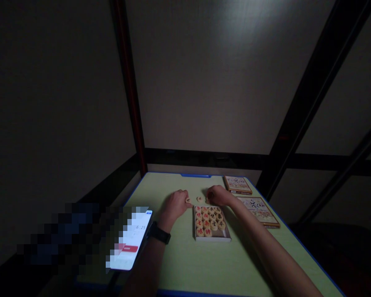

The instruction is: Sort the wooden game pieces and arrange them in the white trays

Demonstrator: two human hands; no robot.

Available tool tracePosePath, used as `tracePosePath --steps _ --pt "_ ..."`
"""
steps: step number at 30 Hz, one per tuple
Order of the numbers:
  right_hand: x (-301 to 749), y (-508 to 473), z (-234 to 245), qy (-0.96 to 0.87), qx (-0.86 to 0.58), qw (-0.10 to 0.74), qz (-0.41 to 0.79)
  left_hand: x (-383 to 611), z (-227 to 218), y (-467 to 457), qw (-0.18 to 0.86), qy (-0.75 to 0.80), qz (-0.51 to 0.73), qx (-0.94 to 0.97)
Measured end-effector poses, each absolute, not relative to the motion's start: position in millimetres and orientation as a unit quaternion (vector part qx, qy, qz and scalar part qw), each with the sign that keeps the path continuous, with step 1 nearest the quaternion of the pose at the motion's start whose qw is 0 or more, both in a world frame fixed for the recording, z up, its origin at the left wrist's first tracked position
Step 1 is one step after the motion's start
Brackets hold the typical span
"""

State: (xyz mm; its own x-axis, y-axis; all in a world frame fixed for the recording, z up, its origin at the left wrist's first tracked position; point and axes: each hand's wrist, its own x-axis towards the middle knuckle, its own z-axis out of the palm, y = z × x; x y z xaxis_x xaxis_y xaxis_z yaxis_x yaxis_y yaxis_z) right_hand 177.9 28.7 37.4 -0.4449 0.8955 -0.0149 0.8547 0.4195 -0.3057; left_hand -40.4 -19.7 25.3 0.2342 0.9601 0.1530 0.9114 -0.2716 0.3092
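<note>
My left hand [177,203], with a dark band on its wrist, has its fingers closed on a round wooden Chinese chess piece [188,200] beyond the box. Across from it, my right hand [218,194] is closed, its fingertips pinching another piece that is mostly hidden by the fingers. Between the two hands a single loose chess piece [199,199] lies on the table. Just nearer to me sits a shallow white box [212,239] holding rows of pieces with red and black characters. Its near right corner shows bare bottom.
The green table [179,264] has a blue edge. At the right lie a printed box lid [256,210] and, behind it, a closed-looking printed box [238,185]. A lit phone or tablet [132,239] is at the left. Dark walls stand behind the table.
</note>
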Motion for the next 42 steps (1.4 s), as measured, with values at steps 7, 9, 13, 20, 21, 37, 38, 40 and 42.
tracePosePath --steps 7,9,13,20,21,37,38,40,42 --pt "173.7 25.3 39.5 -0.842 -0.499 0.110 0.172 -33.3 32.1 -23.3 0.065 0.610 0.191 0.766" --pt "171.2 21.2 41.0 -0.833 -0.488 0.166 0.201 -28.4 35.4 -27.1 0.056 0.598 0.207 0.772" --pt "157.8 11.5 40.3 -0.781 -0.411 0.312 0.352 -17.9 42.5 -36.9 0.047 0.583 0.223 0.780" --pt "157.2 -1.9 53.0 -0.730 -0.454 0.347 0.374 -20.0 39.1 -35.9 0.046 0.542 0.276 0.793" --pt "163.2 -6.5 55.4 -0.738 -0.458 0.335 0.365 -23.0 37.6 -34.1 0.036 0.542 0.272 0.794" --pt "211.3 -74.0 61.5 -0.818 -0.422 0.157 0.358 -49.9 5.8 -8.5 0.099 0.540 0.210 0.809" --pt "211.1 -73.6 60.7 -0.825 -0.422 0.155 0.342 -50.2 4.9 -7.5 0.100 0.541 0.208 0.809" --pt "210.8 -72.9 59.0 -0.830 -0.419 0.163 0.329 -50.7 3.8 -5.9 0.100 0.543 0.202 0.809" --pt "210.7 -72.4 58.1 -0.830 -0.417 0.177 0.326 -50.6 3.6 -5.0 0.097 0.543 0.201 0.810"
